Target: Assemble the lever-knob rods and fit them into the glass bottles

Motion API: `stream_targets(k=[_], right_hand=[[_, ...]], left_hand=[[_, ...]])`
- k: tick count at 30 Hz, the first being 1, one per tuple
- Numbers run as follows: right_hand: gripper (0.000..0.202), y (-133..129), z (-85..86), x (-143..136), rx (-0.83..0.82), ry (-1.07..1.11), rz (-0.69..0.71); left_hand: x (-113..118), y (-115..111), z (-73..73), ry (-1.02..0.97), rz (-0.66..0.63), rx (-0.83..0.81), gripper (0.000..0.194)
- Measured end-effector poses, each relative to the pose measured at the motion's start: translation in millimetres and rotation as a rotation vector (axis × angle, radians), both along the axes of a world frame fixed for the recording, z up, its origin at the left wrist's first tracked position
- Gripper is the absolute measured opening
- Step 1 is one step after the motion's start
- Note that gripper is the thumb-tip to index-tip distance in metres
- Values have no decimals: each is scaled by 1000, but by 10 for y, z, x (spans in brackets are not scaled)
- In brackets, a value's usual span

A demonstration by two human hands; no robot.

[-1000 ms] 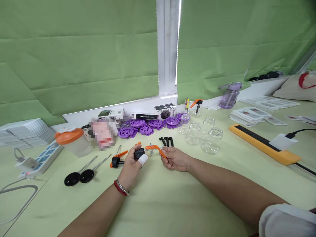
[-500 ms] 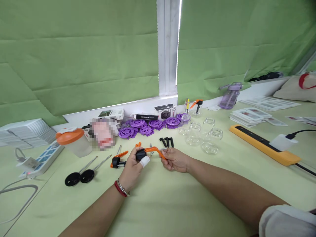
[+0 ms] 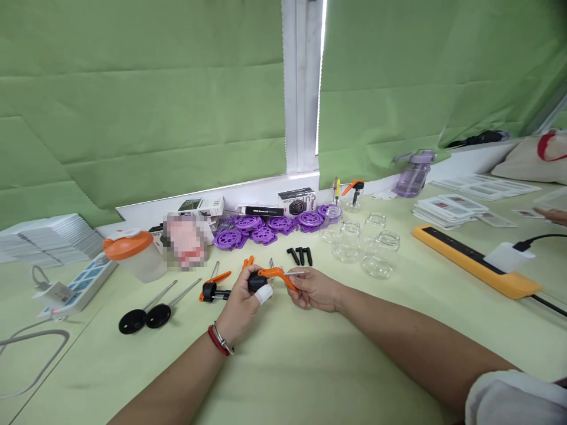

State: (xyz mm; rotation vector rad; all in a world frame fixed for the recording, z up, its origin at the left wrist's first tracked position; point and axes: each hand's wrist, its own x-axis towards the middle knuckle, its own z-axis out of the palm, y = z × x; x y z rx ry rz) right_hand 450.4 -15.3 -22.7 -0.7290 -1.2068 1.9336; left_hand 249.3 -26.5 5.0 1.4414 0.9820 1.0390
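Note:
My left hand [image 3: 243, 301], a white wrap on its thumb, is closed around a black pump head [image 3: 257, 282]. A curved orange lever [image 3: 278, 272] sticks out of that head to the right. My right hand [image 3: 315, 289] pinches the lever's far end. Beside it a thin metal rod [image 3: 295, 273] lies level across the lever; whether the rod is joined to it I cannot tell. Left of my left hand lies another black pump head [image 3: 210, 291] with an orange lever. Just beyond my hands are small metal pieces [image 3: 271, 263] and several black elbow-shaped parts [image 3: 301, 256].
Purple plastic wheel-like parts [image 3: 279, 224] lie at the back. Clear glass jars [image 3: 346, 250] stand right of centre. An orange power strip [image 3: 469, 260] lies at right, black discs with metal rods [image 3: 158, 316] at left, near an orange-lidded cup [image 3: 142, 262]. Another person's hand [image 3: 553, 215] shows at far right.
My hands have shifted slightly right with the pump head and lever, and the metal rod shows more clearly. Another person's hand has come into view at the far right.

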Motion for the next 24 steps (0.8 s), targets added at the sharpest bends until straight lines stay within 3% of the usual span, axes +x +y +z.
stream_targets(k=[16,24], right_hand=[[37,-7,-9,-18,8,-57,3],[33,-28,12,-32,19,-107,37]], left_hand=[[3,-6,-12,0,-17,17,41],[42,-46,-22,-29,-92,-15,38]])
